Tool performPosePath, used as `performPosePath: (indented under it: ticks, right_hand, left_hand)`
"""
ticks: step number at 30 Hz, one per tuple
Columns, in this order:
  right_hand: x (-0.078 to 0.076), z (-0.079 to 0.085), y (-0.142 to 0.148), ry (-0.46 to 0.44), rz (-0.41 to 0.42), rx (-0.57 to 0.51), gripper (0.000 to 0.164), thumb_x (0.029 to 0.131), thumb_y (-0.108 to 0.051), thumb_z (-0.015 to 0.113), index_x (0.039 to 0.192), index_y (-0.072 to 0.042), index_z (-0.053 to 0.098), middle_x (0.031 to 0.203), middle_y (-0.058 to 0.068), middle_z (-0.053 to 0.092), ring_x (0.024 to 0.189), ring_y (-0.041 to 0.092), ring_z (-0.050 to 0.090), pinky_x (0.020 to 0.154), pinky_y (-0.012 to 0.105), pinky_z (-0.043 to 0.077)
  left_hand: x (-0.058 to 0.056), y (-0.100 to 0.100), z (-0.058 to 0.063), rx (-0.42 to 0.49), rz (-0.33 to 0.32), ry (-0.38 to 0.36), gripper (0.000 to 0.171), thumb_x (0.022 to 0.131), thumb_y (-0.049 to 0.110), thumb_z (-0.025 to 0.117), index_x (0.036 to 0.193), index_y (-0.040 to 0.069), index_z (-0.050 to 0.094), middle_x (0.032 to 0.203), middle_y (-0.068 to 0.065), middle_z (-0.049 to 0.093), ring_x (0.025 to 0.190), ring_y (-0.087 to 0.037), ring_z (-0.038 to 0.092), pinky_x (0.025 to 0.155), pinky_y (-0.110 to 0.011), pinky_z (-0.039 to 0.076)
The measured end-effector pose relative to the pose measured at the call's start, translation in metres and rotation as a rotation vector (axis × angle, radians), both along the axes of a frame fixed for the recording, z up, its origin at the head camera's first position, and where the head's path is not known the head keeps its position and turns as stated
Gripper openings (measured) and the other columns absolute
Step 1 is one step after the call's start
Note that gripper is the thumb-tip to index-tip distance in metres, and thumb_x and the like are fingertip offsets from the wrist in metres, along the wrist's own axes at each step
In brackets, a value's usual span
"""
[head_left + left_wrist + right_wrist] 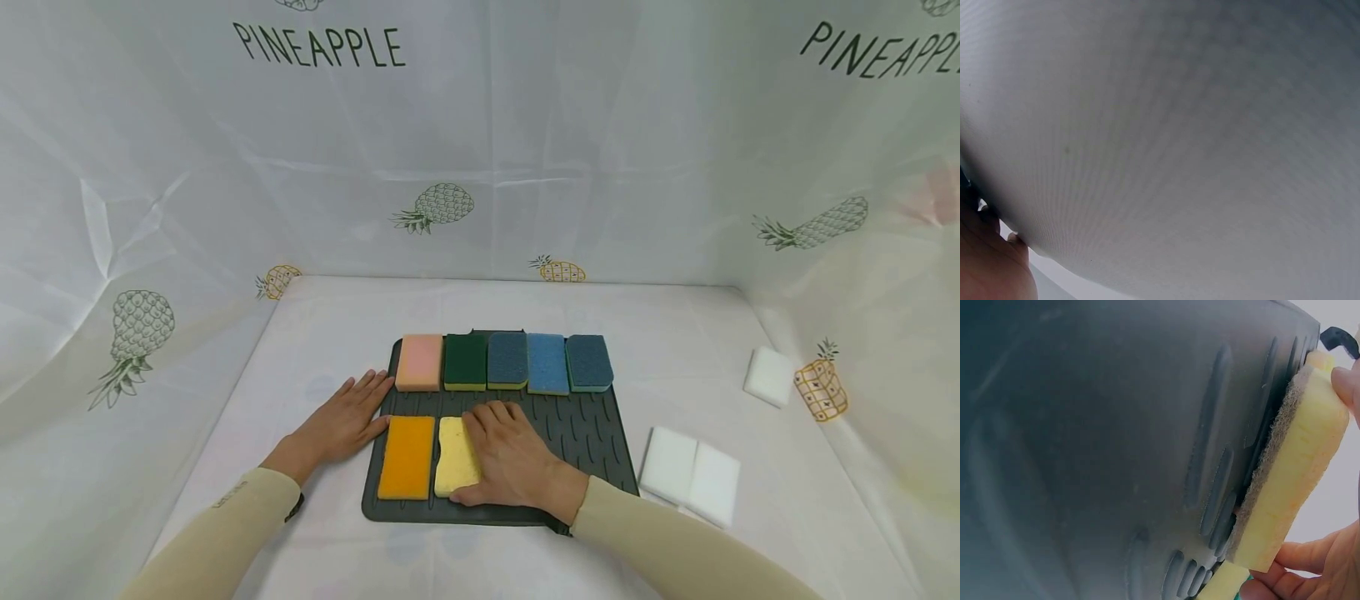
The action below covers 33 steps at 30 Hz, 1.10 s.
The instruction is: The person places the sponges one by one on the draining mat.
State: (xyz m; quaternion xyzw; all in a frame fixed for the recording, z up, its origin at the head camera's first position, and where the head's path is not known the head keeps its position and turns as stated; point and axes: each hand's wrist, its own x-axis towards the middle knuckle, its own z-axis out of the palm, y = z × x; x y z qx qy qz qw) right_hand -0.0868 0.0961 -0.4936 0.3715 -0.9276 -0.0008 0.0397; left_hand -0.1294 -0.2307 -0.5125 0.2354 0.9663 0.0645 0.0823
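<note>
My right hand (510,458) grips a pale yellow sponge (453,458) low on a dark ribbed mat (592,433). The right wrist view shows the thumb at one end of this sponge (1297,469) and fingers at the other, with a brownish scrub layer facing the mat. Just left of it lies an orange sponge (407,458). My left hand (341,425) rests flat, fingers extended, with its fingertips at the mat's left edge. Along the mat's top run a pink sponge (420,363), a dark green one, a blue-grey one, a blue one and a dark blue one.
Two white blocks (667,467) lie side by side to the right of the mat, over something white that is mostly hidden. Another white block (768,377) sits farther right, near the side sheet. Pineapple-printed sheeting (487,125) encloses the white table at the back and sides.
</note>
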Motion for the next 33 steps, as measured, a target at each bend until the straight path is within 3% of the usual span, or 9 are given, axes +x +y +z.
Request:
performPosePath:
  ticks: [11,19,28,33]
  right_hand:
    - [0.0,0.001,0.001,-0.026,-0.008,-0.024,0.109,0.08,-0.094,0.054,0.148,-0.01,0.051,0.143,0.009,0.057,0.128,0.028,0.054,0.109,0.049,0.047]
    - [-0.002,0.004,0.013,0.004,-0.005,-0.049,0.109,0.083,-0.094,0.05,0.151,-0.009,0.052,0.148,0.01,0.056,0.132,0.029,0.054,0.109,0.05,0.047]
    - [-0.006,0.009,0.061,0.139,0.018,-0.159,0.097,0.089,-0.08,0.062,0.148,-0.003,0.056,0.142,0.014,0.06,0.128,0.032,0.057,0.105,0.054,0.049]
    - [-0.01,0.012,0.104,0.213,0.0,-0.18,0.095,0.092,-0.079,0.06,0.144,0.0,0.059,0.137,0.017,0.062,0.124,0.036,0.059,0.103,0.057,0.049]
  left_hand:
    - [-0.001,-0.004,-0.005,-0.001,-0.007,0.018,0.074,0.11,0.043,0.053,0.167,0.004,0.027,0.173,-0.018,0.029,0.16,-0.039,0.027,0.129,-0.062,0.023]
    - [-0.002,-0.005,-0.006,0.014,-0.011,0.019,0.073,0.111,0.042,0.053,0.167,0.005,0.026,0.173,-0.018,0.029,0.16,-0.04,0.028,0.129,-0.062,0.023]
    - [-0.001,-0.003,-0.005,0.013,-0.008,0.0,0.073,0.111,0.043,0.052,0.167,0.005,0.026,0.173,-0.017,0.029,0.16,-0.039,0.027,0.129,-0.062,0.022]
    - [0.0,-0.002,-0.001,0.006,-0.004,-0.007,0.073,0.11,0.042,0.053,0.167,0.004,0.027,0.173,-0.018,0.029,0.16,-0.039,0.027,0.129,-0.061,0.022]
